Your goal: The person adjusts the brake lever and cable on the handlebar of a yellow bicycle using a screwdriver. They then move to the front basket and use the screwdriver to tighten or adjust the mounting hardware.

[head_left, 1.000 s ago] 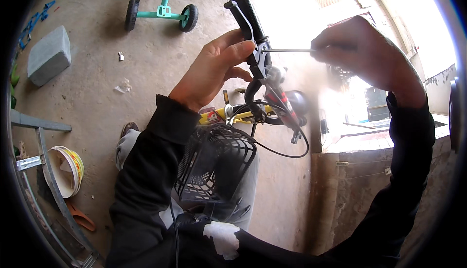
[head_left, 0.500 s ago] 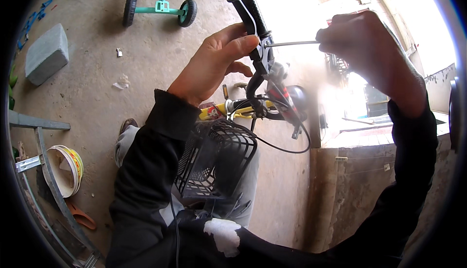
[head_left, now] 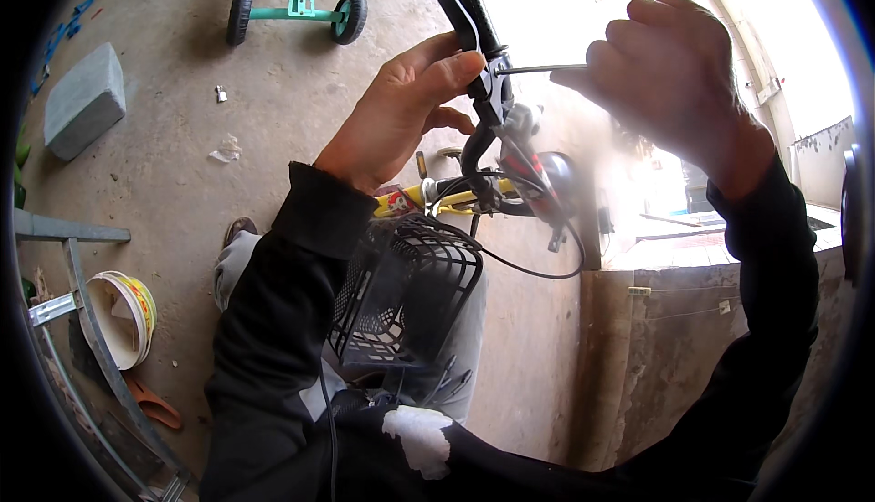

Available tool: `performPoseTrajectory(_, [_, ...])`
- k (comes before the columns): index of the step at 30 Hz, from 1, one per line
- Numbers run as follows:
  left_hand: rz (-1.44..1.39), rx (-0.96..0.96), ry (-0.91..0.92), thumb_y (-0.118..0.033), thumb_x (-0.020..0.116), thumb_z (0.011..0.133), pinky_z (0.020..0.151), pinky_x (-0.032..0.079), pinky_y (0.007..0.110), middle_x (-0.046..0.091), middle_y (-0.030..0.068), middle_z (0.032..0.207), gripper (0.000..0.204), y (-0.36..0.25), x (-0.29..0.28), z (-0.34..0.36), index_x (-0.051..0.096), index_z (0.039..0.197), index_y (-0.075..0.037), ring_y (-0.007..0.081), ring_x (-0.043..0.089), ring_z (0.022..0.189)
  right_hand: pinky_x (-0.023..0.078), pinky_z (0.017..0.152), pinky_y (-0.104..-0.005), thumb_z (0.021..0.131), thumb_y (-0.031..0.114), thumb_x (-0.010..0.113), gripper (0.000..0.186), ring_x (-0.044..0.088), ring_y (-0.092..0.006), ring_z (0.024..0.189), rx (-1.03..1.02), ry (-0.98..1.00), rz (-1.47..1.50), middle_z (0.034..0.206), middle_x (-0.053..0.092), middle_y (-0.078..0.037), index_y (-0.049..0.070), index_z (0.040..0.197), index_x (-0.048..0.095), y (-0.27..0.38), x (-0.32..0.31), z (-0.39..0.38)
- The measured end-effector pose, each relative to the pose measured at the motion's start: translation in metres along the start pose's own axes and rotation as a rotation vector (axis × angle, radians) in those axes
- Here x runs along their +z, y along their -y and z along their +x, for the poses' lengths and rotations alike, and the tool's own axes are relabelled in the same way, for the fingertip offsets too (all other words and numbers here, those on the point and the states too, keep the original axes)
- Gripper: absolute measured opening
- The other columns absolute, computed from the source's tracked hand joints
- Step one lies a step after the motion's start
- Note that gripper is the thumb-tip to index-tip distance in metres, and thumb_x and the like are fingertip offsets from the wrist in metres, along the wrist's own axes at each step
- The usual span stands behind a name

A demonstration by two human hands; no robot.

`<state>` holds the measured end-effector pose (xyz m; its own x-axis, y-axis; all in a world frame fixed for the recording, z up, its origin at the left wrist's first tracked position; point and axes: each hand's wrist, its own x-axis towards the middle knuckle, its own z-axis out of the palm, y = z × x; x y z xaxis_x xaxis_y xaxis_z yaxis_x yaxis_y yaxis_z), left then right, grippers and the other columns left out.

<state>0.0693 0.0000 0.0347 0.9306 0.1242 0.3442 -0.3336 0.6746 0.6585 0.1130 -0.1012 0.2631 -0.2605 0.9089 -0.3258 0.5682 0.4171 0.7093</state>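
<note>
– Pinch or fist: which are you seeing?

– Both. The left hand (head_left: 396, 105) is pinching the brake lever (head_left: 458, 14) near its bracket (head_left: 491, 92), and the right hand (head_left: 670, 78) is gripping a thin rod-shaped tool (head_left: 533, 70), its handle hidden.

– Why that hold?

– The left is probably steadying the lever while the rod's tip is meeting the bracket side-on.

– Where is the lever sitting?

– It is running beside the black grip (head_left: 479, 14), high on the handlebar (head_left: 477, 148), in the upper middle.

– And textures?

– The rod is looking metallic, the grip rubbery and knobbly. Below, a thin cable (head_left: 538, 273) is looping, and a black, plastic-looking basket (head_left: 428, 320) is showing lattice walls beside yellow tubing (head_left: 401, 202). Farther out, a grey block (head_left: 84, 105) and a pale round bucket (head_left: 117, 342) are resting on rough concrete floor (head_left: 182, 215).
</note>
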Motion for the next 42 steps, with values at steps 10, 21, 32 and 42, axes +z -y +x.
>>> performPoseTrajectory(10, [0.046, -0.004, -0.037, -0.064, 0.059, 0.075, 0.071, 0.051, 0.026, 0.062, 0.0011, 0.087, 0.061, 0.000, 0.004, 0.001, 0.055, 0.109, -0.013, 0.0087, 0.059, 0.080, 0.032, 0.043, -0.0272, 0.075, 0.024, 0.074, 0.028, 0.041, -0.0101, 0.042, 0.119, 0.097, 0.138, 0.047, 0.047, -0.001, 0.011, 0.057, 0.058, -0.001, 0.002, 0.003])
performPoseTrajectory(21, [0.026, -0.008, -0.026, -0.063, 0.060, 0.075, 0.069, 0.050, 0.024, 0.063, 0.0019, 0.088, 0.060, 0.000, 0.004, 0.001, 0.055, 0.108, -0.013, 0.0092, 0.059, 0.080, 0.029, 0.041, -0.0294, 0.078, 0.024, 0.072, 0.031, 0.038, -0.0116, 0.037, 0.346, 0.366, 0.378, 0.044, 0.046, -0.004, 0.003, 0.058, 0.061, -0.005, 0.007, 0.002])
performPoseTrajectory(32, [-0.005, 0.006, -0.005, -0.058, 0.061, 0.078, 0.066, 0.050, 0.021, 0.061, -0.0006, 0.085, 0.054, -0.002, 0.004, 0.003, 0.054, 0.107, -0.012, 0.0065, 0.059, 0.076, 0.035, 0.053, -0.0268, 0.066, 0.024, 0.076, 0.022, 0.047, -0.0132, 0.061, 0.111, 0.023, -0.040, 0.061, 0.049, -0.001, 0.012, 0.066, 0.057, 0.012, -0.003, 0.008])
performPoseTrajectory(42, [-0.037, -0.018, 0.006, -0.052, 0.063, 0.079, 0.067, 0.049, 0.022, 0.060, 0.0049, 0.102, 0.062, 0.000, -0.003, 0.000, 0.052, 0.116, -0.004, 0.0100, 0.058, 0.090, 0.032, 0.047, -0.0287, 0.071, 0.026, 0.072, 0.030, 0.042, -0.0138, 0.052, 0.175, -0.117, -0.038, 0.054, 0.041, 0.000, 0.013, 0.060, 0.048, 0.024, 0.016, -0.009])
